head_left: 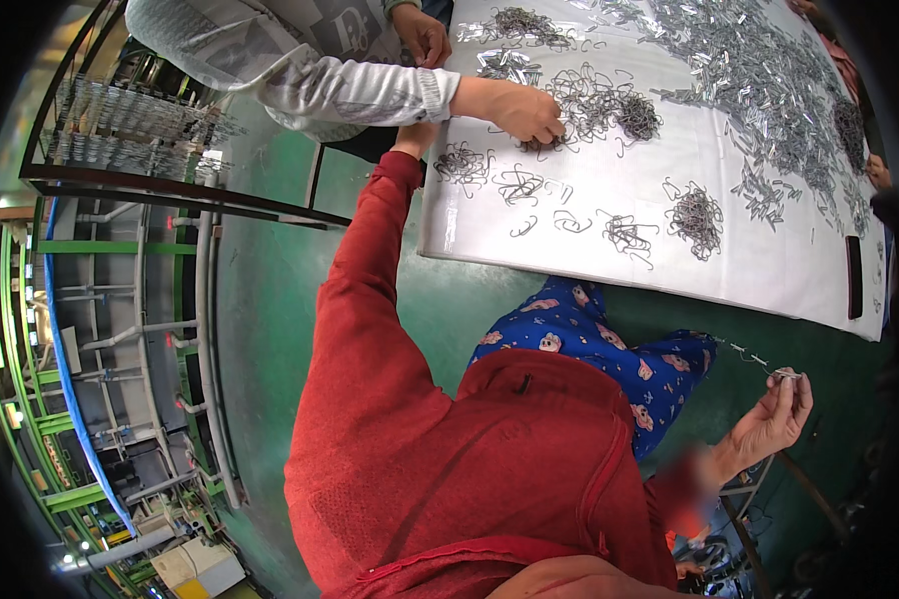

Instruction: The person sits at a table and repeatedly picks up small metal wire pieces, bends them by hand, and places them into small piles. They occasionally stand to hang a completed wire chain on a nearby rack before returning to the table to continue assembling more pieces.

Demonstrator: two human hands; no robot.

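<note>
Green floor (270,290): seen spread under everything, from 9 o'clock across to 5 o'clock.
White table (609,265): laid across the upper right, from 12 o'clock to 3 o'clock, with its near edge bent by the lens.
Red jacket (449,449): worn by the person with the camera, filling the lower centre; the left sleeve is stretched up toward 12 o'clock.
Metal rack (130,130): set at 10 o'clock, loaded with hanging wire pieces.
Blue patterned cloth (589,344): seen at the centre, just below the table edge.
Loose wire hooks (749,80): heaped thickly at 1 o'clock, with smaller tangles (694,220) scattered toward the near edge.
Co-worker's hand (529,110): rested on a tangle at 12 o'clock, out of a grey striped sleeve.
Left hand (415,135): mostly hidden at the table's corner behind the co-worker's arm; its grip cannot be told.
Right hand (774,414): raised at 4 o'clock, off the table, fingertips pinched together on a wire hook.
Wire hook (784,375): held at the fingertips, with a thin chain of linked pieces (744,351) trailing up and left from it.
</note>
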